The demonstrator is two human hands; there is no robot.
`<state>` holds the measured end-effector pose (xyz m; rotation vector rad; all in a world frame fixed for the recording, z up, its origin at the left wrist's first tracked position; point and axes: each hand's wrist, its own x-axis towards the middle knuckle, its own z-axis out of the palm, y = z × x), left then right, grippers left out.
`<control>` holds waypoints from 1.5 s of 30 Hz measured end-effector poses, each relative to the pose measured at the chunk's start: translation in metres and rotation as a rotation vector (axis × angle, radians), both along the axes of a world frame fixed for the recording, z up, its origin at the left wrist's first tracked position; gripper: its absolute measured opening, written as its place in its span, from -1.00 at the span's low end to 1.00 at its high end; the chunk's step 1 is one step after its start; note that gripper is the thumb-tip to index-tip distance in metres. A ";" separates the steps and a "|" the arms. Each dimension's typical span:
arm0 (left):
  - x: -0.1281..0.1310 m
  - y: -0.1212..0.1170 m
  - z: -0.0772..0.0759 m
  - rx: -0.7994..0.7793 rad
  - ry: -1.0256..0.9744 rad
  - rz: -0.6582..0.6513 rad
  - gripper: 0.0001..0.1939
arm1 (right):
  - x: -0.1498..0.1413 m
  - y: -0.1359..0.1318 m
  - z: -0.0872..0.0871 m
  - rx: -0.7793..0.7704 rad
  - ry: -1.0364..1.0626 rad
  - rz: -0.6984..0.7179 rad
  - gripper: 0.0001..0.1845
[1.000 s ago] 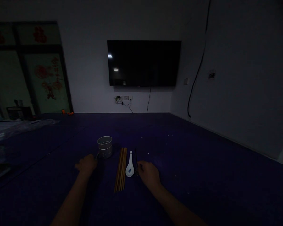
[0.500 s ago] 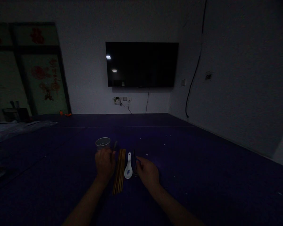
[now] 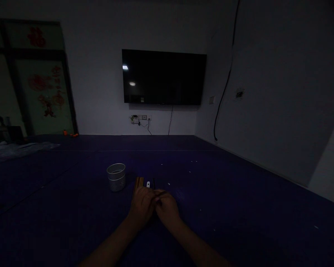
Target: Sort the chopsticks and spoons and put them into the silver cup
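My left hand (image 3: 142, 203) and my right hand (image 3: 167, 209) meet low in the middle, fingers curled and touching. A thin dark handle (image 3: 161, 193) pokes from my left fingers across the top of my right hand; the rest of that utensil is hidden. What my right fingers hold, if anything, cannot be made out. Beneath the hands lie wooden chopsticks (image 3: 139, 181), mostly covered. Of a white spoon (image 3: 148, 184), only the handle end shows. Another dark slim handle (image 3: 153, 182) lies just right of it. To the left stands an upright metal cup (image 3: 116, 181).
Everything lies on a dark blue floor covering (image 3: 233, 207) with small white scraps. A black television (image 3: 164, 78) hangs on the far wall. Crumpled plastic sheeting (image 3: 19, 150) and small orange objects (image 3: 74, 135) are at the left. A black cable (image 3: 221, 102) runs down the right wall.
My left hand has moved right, away from the cup, carrying a thin utensil to meet my right hand. The hands now cover most of the spoon and chopsticks. The view has shifted slightly.
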<state>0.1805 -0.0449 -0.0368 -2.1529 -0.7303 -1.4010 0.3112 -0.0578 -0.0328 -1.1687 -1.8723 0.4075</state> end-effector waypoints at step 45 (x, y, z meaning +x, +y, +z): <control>-0.025 0.020 0.016 -0.996 0.229 0.684 -0.51 | 0.026 0.006 0.011 -0.327 -0.456 -0.357 -0.67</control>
